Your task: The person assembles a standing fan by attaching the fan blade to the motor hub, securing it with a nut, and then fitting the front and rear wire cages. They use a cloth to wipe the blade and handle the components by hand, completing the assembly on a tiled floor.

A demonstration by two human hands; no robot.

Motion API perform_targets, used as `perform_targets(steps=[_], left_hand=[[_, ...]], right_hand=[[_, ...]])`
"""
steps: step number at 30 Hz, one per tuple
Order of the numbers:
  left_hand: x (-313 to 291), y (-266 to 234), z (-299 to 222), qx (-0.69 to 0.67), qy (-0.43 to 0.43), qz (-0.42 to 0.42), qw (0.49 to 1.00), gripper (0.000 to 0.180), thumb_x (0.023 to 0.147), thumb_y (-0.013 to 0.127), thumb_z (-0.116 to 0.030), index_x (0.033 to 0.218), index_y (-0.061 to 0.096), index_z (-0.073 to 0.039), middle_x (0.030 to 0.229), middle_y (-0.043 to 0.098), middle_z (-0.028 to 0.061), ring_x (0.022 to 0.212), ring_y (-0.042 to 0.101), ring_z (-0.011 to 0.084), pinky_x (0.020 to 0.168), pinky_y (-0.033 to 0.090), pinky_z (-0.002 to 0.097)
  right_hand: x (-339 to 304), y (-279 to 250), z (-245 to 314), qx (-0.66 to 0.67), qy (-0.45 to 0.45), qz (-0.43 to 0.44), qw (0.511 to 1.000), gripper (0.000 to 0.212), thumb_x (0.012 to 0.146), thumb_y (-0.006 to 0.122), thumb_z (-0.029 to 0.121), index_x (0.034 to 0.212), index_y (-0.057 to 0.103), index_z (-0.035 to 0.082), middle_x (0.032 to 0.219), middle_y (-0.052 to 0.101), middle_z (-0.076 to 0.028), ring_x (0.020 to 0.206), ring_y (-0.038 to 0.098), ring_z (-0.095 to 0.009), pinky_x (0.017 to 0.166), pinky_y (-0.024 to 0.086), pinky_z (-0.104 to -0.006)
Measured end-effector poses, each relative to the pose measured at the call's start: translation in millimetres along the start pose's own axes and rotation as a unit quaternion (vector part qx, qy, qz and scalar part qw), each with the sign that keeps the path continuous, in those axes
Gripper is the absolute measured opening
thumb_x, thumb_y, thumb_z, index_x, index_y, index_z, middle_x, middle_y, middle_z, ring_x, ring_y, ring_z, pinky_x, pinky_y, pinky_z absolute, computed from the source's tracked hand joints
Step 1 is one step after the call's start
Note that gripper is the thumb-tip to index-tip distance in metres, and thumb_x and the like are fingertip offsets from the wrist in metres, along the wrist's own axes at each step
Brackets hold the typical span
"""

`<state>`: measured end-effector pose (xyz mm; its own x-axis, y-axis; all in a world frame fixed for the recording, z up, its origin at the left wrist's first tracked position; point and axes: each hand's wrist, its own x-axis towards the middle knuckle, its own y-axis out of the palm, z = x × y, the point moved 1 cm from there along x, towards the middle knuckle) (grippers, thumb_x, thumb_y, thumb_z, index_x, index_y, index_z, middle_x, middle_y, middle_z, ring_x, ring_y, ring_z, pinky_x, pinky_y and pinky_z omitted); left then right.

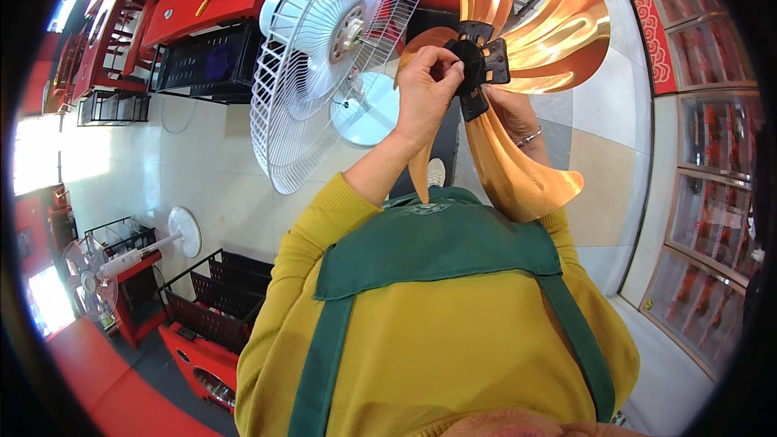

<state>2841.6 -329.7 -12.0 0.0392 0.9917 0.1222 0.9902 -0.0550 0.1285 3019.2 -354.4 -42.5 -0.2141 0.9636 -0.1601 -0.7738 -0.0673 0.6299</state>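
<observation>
Fan blade set [558, 28]: shiny gold-copper, several broad curved blades with wavy ripples and rounded ends, strong glare streaks, likely thin sheet. Held in front of the chest, above the green apron [437, 243]. Middle is a matte black hub [468, 62], round centre, squarish flat plates with cut-outs sticking out toward the blades.

Left hand [433, 85]: thumb and fingertips pinched tight on the hub's near-left edge. Right hand [511, 113]: behind the blades, under the hub, partly covered; fingers hidden, can't tell how tight the grip is. Metal bracelet [530, 137] on that wrist.

Just left of the blades, a white fan [312, 73]: front uncovered, thin wire ribs forming a dish-shaped guard, smooth rounded motor housing [279, 20], pale round base [368, 109] on glossy tile floor [218, 170]. Red flat-topped table [235, 0] beyond, yellow-handled tool [203, 6] on it. Black slotted basket [206, 65] below tabletop level. Sweater [437, 356]: mustard, soft knit; apron plain cloth, wide straps.
</observation>
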Motion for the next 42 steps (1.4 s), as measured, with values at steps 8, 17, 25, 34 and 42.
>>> perform_targets(steps=[8,17,25,34,42], left_hand=[[-5,-60,18,-0.056,-0.081,-0.157,0.983,0.018,0.098,0.066,-0.013,0.106,0.066,0.002,0.093,0.072,0.0087,0.078,0.066,0.0126,0.069,0.054,0.0262],[34,-91,44,-0.325,-0.188,-0.161,0.913,0.019,0.097,0.069,-0.019,0.108,0.067,-0.004,0.100,0.072,0.0073,0.090,0.066,0.0162,0.077,0.054,0.0297],[33,-91,44,-0.332,-0.189,-0.124,0.916,0.015,0.100,0.064,-0.020,0.110,0.068,-0.010,0.104,0.072,0.0039,0.093,0.065,0.0148,0.083,0.053,0.0292],[32,-96,39,-0.327,-0.196,-0.094,0.920,0.016,0.103,0.060,-0.022,0.113,0.066,-0.011,0.109,0.071,0.0025,0.095,0.063,0.0121,0.087,0.052,0.0303],[27,-101,43,-0.315,-0.214,-0.100,0.919,0.025,0.105,0.055,-0.028,0.119,0.062,-0.009,0.115,0.070,0.0063,0.105,0.063,0.0166,0.093,0.051,0.0334]], right_hand=[[22,13,-15,-0.076,-0.077,0.005,0.994,0.044,0.085,0.075,0.001,0.125,0.058,0.002,0.112,0.066,-0.003,0.100,0.065,-0.014,0.090,0.053,-0.0299],[28,36,-27,-0.111,-0.096,-0.006,0.989,0.040,0.087,0.074,0.000,0.123,0.058,0.004,0.109,0.064,-0.002,0.101,0.063,-0.014,0.092,0.051,-0.0296],[36,55,-39,-0.139,-0.130,-0.044,0.981,0.051,0.079,0.081,-0.001,0.125,0.059,0.000,0.115,0.067,-0.004,0.103,0.064,-0.015,0.093,0.053,-0.0301],[53,66,-57,-0.193,-0.150,-0.083,0.966,0.049,0.074,0.087,0.002,0.117,0.063,-0.001,0.109,0.069,-0.003,0.096,0.065,-0.012,0.087,0.054,-0.0281],[55,66,-66,-0.248,-0.124,-0.093,0.956,0.056,0.076,0.085,-0.001,0.126,0.058,0.001,0.118,0.065,-0.004,0.107,0.062,-0.015,0.095,0.052,-0.0303]])
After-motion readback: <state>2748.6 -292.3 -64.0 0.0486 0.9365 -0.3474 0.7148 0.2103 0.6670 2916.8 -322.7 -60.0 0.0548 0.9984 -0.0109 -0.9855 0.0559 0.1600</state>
